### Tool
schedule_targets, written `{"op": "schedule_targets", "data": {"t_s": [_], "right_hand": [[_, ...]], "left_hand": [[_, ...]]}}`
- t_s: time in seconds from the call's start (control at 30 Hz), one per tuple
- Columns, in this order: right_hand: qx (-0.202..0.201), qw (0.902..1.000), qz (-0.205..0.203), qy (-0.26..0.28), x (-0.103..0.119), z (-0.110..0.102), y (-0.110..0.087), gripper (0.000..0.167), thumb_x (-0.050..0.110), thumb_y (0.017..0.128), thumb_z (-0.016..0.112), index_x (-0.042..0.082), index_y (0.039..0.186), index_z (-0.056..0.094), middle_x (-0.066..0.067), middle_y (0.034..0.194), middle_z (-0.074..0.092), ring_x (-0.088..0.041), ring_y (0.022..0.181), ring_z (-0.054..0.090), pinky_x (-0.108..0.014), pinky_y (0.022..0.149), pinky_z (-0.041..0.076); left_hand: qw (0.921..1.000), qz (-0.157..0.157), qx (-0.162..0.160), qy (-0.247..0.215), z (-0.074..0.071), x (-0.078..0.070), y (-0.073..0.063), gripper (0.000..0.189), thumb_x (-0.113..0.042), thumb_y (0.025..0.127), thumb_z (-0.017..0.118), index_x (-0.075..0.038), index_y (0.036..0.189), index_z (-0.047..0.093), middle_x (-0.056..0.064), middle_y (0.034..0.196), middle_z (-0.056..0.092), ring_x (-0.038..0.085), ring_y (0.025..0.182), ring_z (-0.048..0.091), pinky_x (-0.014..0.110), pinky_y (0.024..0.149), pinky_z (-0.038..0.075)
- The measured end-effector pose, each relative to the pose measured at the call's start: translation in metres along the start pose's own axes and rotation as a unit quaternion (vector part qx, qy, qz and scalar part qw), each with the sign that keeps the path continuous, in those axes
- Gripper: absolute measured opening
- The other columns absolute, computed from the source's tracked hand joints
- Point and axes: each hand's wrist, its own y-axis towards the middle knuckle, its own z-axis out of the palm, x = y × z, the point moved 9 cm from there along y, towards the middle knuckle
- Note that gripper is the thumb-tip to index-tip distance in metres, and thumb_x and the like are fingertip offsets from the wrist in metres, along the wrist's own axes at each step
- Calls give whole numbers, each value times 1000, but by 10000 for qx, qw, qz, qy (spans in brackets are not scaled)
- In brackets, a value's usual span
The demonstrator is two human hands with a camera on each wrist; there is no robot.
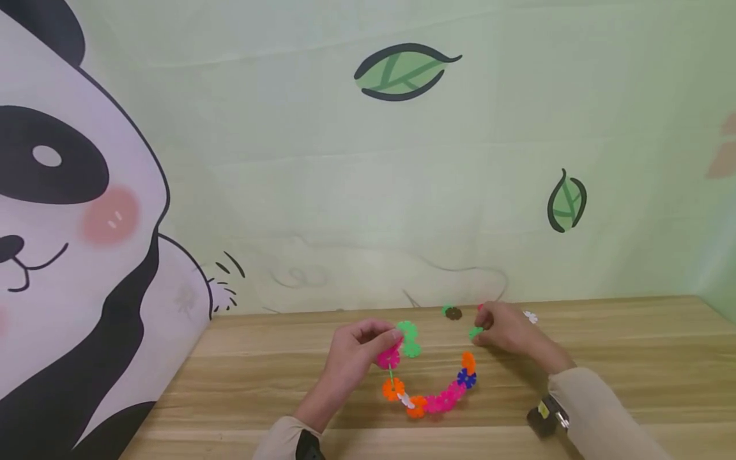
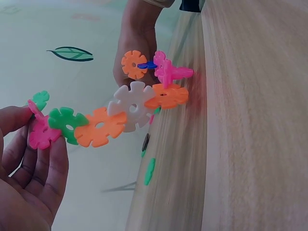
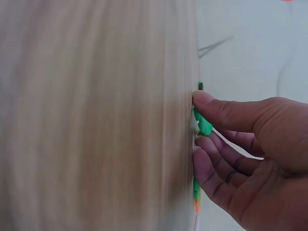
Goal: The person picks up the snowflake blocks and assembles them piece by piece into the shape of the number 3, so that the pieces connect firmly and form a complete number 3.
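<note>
A curved chain of interlocking plastic snowflake discs (image 1: 443, 402) hangs from my left hand (image 1: 356, 351), whose thumb and fingers pinch a pink disc (image 2: 43, 132) at its end. Along the chain come green, orange (image 2: 91, 134), white (image 2: 137, 91), pink and blue discs (image 1: 467, 379), with an orange disc (image 1: 468, 362) at the far end. Over the table's back part, my right hand (image 1: 508, 329) pinches a green disc (image 3: 204, 126) between thumb and fingers, close to the tabletop. Beside the left fingertips two green discs (image 1: 411, 348) show in the head view.
Loose discs lie near the back edge of the wooden table (image 1: 259, 383), among them a brown one (image 1: 453, 313) and a white one (image 1: 530, 317). Behind the table hangs a pale green cloth (image 1: 322, 191) printed with a panda and leaves.
</note>
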Motion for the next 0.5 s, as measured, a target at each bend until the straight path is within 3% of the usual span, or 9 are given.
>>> {"op": "schedule_targets", "data": {"t_s": [0.33, 0.5], "right_hand": [[-41, 9988, 171, 460, -4, 2, -6, 27, 3, 82, 88, -4, 99, 67, -8, 91, 68, -25, 88, 64, -45, 84, 59], [-209, 9984, -10, 520, 3, -1, -10, 18, -1, 87, 81, -3, 101, 70, -7, 92, 69, -24, 87, 64, -44, 82, 59]], "left_hand": [[9999, -19, 22, -117, -1, 0, 0, 22, -19, 95, 81, 2, 102, 77, 3, 89, 72, 17, 78, 63, 28, 67, 63], [9999, -27, 17, -99, -1, 0, 1, 22, -20, 95, 82, 1, 102, 77, 2, 90, 72, 17, 79, 63, 27, 67, 62]]}}
